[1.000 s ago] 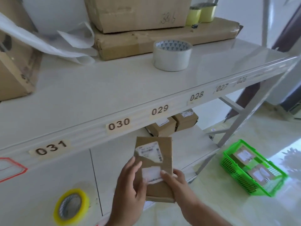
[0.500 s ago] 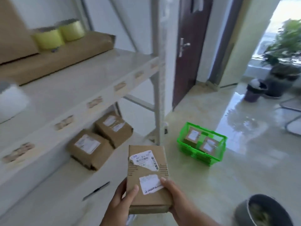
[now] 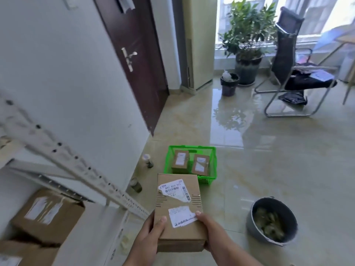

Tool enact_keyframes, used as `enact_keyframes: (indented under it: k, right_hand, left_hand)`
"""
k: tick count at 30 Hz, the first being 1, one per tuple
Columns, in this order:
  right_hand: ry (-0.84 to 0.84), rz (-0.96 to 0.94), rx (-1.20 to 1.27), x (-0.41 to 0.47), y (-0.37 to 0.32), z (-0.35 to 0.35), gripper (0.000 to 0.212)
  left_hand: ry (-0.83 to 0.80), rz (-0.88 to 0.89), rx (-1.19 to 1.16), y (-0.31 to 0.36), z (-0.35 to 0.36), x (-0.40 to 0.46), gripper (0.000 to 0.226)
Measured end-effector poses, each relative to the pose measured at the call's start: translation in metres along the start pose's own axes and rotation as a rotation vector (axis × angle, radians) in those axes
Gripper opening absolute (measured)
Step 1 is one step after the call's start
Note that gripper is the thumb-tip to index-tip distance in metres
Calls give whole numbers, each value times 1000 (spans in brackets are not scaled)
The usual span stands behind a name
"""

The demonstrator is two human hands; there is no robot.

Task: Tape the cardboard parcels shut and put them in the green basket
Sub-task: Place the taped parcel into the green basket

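I hold a brown cardboard parcel (image 3: 178, 206) with two torn white labels in front of me, flat side up. My left hand (image 3: 148, 240) grips its near left corner, thumb on top. My right hand (image 3: 209, 231) grips the near right edge, thumb on the lower label. Straight ahead on the floor stands the green basket (image 3: 212, 162), just beyond the parcel's far edge. Two labelled parcels (image 3: 180, 159) (image 3: 200, 165) lie side by side inside it.
A white metal shelf frame (image 3: 80, 169) slants across the left, with more cardboard boxes (image 3: 48, 214) under it. A grey bucket (image 3: 272, 221) stands on the floor at right. Two small bottles (image 3: 147, 160) stand by the wall. A dark door (image 3: 134, 60), potted plant (image 3: 247, 45) and chair (image 3: 292, 60) lie beyond.
My view has swung right, away from the shelf and toward the floor. The basket now lies straight ahead and closer. Both hands keep their grip on the parcel.
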State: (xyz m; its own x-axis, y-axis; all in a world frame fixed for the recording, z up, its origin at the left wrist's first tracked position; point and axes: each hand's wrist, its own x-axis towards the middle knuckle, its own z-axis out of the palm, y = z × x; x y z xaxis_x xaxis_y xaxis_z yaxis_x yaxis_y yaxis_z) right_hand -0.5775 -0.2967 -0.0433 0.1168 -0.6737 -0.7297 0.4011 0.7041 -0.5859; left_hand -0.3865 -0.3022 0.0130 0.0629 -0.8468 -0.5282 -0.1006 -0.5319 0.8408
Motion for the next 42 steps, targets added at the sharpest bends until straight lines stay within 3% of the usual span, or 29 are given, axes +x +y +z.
enact_keyframes:
  k: [4,12,21,34,42]
  right_hand:
    - [54,-16,-18,31,-23,-12,25]
    - [188,-103,-256,121,-97,-1,35]
    - [354,-167,-397,202,-165,18,26]
    - [236,-63,-407,382,-236,-20,17]
    - [249,34,-450,539,-215,-51,19]
  left_hand:
    - [-70,-73,55,15,17,48,23]
    - [-97,-58,29,44,30,178,15]
    - [-104,-67,144,85,43,280,16]
    - [-18,-211,338,109,86,452,13]
    - [-11,-260,485,51,109,595,24]
